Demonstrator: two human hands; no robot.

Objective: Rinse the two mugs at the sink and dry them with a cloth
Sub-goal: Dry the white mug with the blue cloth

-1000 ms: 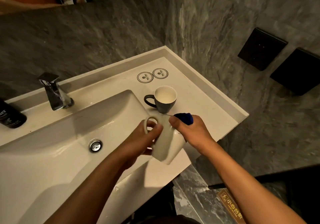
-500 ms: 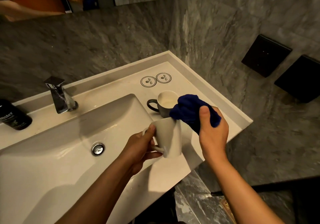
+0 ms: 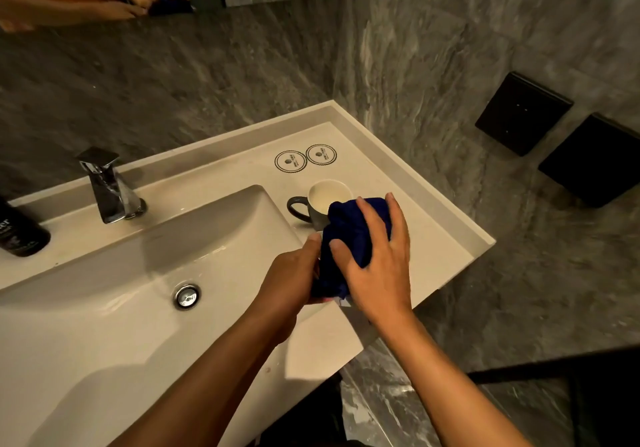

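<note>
We hold a pale ceramic mug (image 3: 341,302) over the front edge of the white sink surface (image 3: 433,238), though only a sliver of it shows below the dark blue, soft, crumpled cloth (image 3: 346,238) that wraps it. Our right hand (image 3: 377,259) lies over the cloth with fingers spread, its grip pressing the fabric against the mug's side. Our left hand (image 3: 291,280) closes around the mug from the opposite side; its grip is curled shut on the mug, the thumb touching the cloth's edge. The mug sits directly between the two grips, and its long axis cannot be told under the cloth.

Just beyond the right grip, farther from us, stands the second mug, a dark grey glazed mug with a cream inside (image 3: 323,204), upright on the surface, its handle pointing towards the basin. The right hand is nearer to it. We judge drying of the first mug is under way and the grey one comes next.

The basin (image 3: 104,308) is smooth and glossy, left of the left grip.
</note>
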